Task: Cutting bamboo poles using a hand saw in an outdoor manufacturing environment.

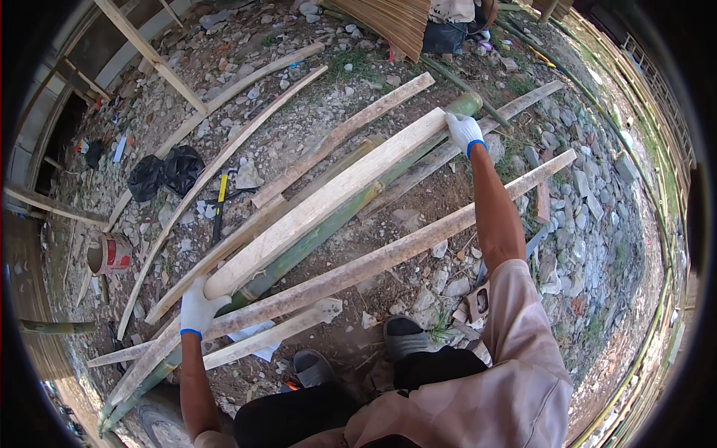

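A pale, squared wooden plank [328, 200] runs diagonally in front of me, from lower left to upper right. My left hand [202, 308], in a white glove with a blue cuff, is closed round its near left end. At the far right end, my right hand [465, 131], gloved alike, grips the same plank; its fingertips are partly hidden. Beneath and alongside the plank lies a green bamboo pole [299, 254]. A longer, rougher board [396, 252] crosses closer to my feet. Another weathered board [343, 138] lies just beyond the plank.
Stones and rubble [597, 261] cover the ground at right. Farther left are a yellow-and-black hammer [221, 196], black plastic bags [181, 170] and a bucket [116, 254]. A thin curved strip of wood [216, 160] lies there too. Another person [452, 26] is at the top.
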Available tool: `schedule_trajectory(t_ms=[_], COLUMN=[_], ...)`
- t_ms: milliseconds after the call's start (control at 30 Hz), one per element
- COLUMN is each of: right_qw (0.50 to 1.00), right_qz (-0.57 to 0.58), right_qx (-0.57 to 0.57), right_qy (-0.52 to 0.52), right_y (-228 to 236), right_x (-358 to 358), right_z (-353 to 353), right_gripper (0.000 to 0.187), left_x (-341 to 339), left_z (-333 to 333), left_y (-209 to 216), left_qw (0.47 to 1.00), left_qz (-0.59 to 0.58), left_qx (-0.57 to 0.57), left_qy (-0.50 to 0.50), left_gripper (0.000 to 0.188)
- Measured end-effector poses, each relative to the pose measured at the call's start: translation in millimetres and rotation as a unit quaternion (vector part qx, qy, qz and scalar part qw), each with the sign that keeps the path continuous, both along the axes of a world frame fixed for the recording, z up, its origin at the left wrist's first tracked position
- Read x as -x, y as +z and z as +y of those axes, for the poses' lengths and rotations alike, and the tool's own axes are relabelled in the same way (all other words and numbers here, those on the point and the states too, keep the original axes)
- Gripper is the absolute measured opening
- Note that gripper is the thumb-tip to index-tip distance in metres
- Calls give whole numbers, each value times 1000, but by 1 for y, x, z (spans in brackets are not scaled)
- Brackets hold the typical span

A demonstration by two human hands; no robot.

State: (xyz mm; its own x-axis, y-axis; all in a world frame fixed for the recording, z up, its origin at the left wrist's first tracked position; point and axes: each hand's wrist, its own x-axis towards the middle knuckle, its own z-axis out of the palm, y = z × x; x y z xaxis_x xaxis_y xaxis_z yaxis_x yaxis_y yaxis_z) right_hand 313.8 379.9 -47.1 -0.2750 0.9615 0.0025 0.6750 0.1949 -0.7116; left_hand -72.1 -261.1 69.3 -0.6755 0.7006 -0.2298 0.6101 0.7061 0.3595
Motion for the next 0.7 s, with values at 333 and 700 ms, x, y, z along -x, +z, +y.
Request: schedule_trajectory(t_ms=[333, 700], right_qw=[975, 978], right_qz=[-142, -66], right_qx=[-172, -177], right_qy=[24, -88], right_y=[-44, -2], right_x=[7, -62], right_z=[22, -119], right_gripper=[47, 68], left_x=[13, 20], left_z=[-35, -48], left_y=[-27, -48], left_qw=[996, 987], left_qz=[-46, -18], left_qx=[-77, -151], left_qy=[10, -45], left_gripper=[74, 78])
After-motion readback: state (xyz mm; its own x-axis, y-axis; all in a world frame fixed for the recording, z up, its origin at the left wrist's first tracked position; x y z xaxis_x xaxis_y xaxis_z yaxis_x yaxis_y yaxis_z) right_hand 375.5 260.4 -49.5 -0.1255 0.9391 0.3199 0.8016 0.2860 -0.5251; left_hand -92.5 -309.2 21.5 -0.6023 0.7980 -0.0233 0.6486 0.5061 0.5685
